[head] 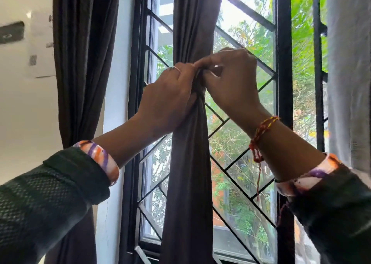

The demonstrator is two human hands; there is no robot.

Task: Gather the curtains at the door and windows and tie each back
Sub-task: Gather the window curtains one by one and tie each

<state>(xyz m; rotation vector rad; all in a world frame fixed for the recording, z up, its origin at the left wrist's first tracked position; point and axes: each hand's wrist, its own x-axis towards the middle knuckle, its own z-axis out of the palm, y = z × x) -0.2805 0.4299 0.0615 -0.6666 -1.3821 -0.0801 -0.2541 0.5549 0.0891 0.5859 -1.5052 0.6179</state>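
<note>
Dark textured sleeves point(50, 185), striped cuffs point(102, 159), red-yellow thread bracelet point(263, 129), ring point(177, 69)

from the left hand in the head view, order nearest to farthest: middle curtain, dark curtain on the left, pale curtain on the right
1. Middle curtain, gripped by the left hand.
2. Dark curtain on the left, beside the wall.
3. Pale curtain on the right, at the frame's right edge.

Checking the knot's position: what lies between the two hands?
In the head view, the gathered waist of the middle curtain sits between the left hand and right hand; both grip it.
</note>
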